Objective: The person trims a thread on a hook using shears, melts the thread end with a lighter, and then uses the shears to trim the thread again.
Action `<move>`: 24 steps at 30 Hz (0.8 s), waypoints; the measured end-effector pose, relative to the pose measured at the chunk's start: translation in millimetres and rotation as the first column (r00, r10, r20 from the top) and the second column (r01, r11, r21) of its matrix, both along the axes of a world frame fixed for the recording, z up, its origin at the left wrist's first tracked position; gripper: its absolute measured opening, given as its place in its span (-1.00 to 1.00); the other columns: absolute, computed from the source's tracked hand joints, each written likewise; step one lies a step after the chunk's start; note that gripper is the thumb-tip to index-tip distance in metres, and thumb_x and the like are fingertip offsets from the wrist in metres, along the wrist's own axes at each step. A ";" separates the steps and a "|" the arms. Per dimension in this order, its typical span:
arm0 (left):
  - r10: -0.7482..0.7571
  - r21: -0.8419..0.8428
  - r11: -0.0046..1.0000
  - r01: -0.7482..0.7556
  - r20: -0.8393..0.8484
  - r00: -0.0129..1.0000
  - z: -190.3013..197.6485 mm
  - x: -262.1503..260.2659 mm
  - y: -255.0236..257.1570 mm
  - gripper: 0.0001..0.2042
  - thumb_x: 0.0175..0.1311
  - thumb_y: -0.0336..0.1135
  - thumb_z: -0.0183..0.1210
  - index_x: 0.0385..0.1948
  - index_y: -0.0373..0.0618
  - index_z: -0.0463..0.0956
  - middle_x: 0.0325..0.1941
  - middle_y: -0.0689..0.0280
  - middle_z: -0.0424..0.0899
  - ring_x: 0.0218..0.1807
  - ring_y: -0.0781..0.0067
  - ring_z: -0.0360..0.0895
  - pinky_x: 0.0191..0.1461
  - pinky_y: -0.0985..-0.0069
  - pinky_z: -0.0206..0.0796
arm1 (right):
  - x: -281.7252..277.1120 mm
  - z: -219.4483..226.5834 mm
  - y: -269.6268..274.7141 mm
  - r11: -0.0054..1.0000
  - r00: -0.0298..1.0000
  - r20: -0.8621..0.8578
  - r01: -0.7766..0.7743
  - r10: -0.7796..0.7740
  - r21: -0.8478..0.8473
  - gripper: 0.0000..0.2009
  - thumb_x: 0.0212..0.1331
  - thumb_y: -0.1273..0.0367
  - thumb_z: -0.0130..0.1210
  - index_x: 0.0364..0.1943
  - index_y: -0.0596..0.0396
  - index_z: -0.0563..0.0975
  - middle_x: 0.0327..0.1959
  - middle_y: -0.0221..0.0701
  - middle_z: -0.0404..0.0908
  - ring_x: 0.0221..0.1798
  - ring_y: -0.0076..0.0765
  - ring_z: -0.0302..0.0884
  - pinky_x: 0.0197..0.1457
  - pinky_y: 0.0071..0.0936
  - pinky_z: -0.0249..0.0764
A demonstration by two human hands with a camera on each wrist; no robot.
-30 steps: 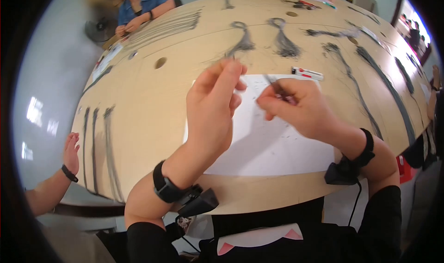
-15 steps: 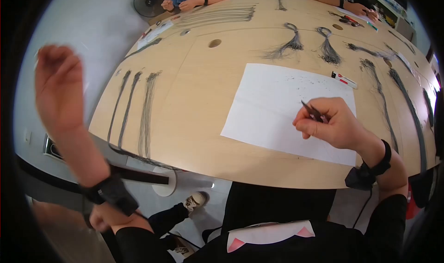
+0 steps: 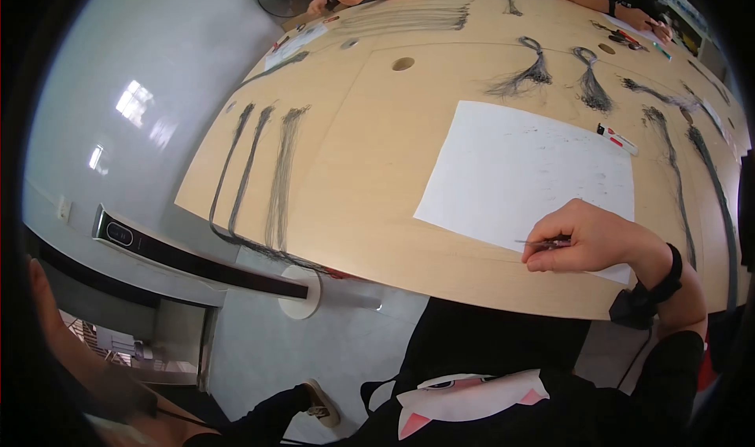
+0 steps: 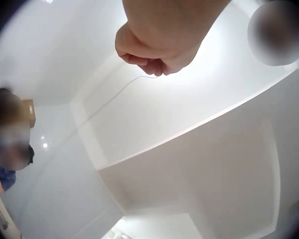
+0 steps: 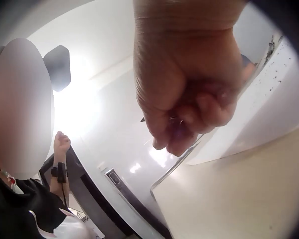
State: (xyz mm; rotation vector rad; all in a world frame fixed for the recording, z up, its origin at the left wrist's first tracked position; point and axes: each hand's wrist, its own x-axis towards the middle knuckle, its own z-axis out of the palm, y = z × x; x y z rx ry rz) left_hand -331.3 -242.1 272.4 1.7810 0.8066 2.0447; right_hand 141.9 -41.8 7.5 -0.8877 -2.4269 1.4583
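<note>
My left hand (image 4: 157,40) is raised out at the far left, with only an edge of it in the head view. In the left wrist view its fingers are curled and pinch the end of a thin strand (image 4: 117,94), which trails off down to the left. My right hand (image 3: 590,235) is over the near edge of the white paper sheet (image 3: 487,172). It grips a small pointed tool (image 3: 550,244) with a dark tip and pinkish-purple handle parts, mostly hidden by the fingers. Dark specks and short bits lie scattered on the sheet.
Looped bundles of dark strands (image 3: 591,89) lie beyond the sheet. Long bundles (image 3: 283,176) lie at the table's left, others (image 3: 712,183) at the right. A small white-and-red item (image 3: 618,139) with a black end rests beside the sheet. Two people sit across the table.
My left hand has swung from over the sheet far out to the left. The right hand has come down toward the sheet's near edge, still holding the tool. The head view has turned left.
</note>
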 end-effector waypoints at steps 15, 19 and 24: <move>0.309 -0.573 0.439 -0.692 -0.627 0.715 -269.4 5.6 361.4 -0.75 -0.14 -0.24 0.12 -0.47 -0.23 0.51 -0.64 0.38 0.43 -0.60 0.66 0.26 -0.56 0.69 0.08 | 0.0 -3.4 15.5 0.994 0.993 0.069 0.091 -0.095 0.061 -0.80 -0.08 0.32 0.06 -0.49 0.21 0.47 -0.61 -0.30 0.47 -0.56 -0.32 0.40 -0.47 -0.57 0.29; 0.271 -0.506 0.379 -0.774 -0.739 0.616 -305.0 -17.9 409.4 -0.76 -0.15 -0.29 0.12 -0.48 -0.28 0.52 -0.63 0.31 0.50 -0.60 0.58 0.36 -0.54 0.58 0.16 | 1.1 -4.4 23.2 0.992 0.989 0.077 0.128 -0.129 0.015 -0.82 -0.09 0.34 0.06 -0.50 0.20 0.46 -0.62 -0.31 0.46 -0.56 -0.31 0.41 -0.49 -0.55 0.30; 0.330 -0.426 0.424 -0.799 -0.749 0.575 -321.8 -37.8 434.2 -0.77 -0.11 -0.29 0.10 -0.47 -0.28 0.51 -0.65 0.30 0.50 -0.60 0.49 0.40 -0.50 0.52 0.22 | 5.0 -5.2 33.5 0.991 0.985 0.108 0.136 -0.137 0.020 -0.83 -0.10 0.34 0.07 -0.50 0.18 0.46 -0.62 -0.31 0.46 -0.57 -0.32 0.41 -0.50 -0.54 0.30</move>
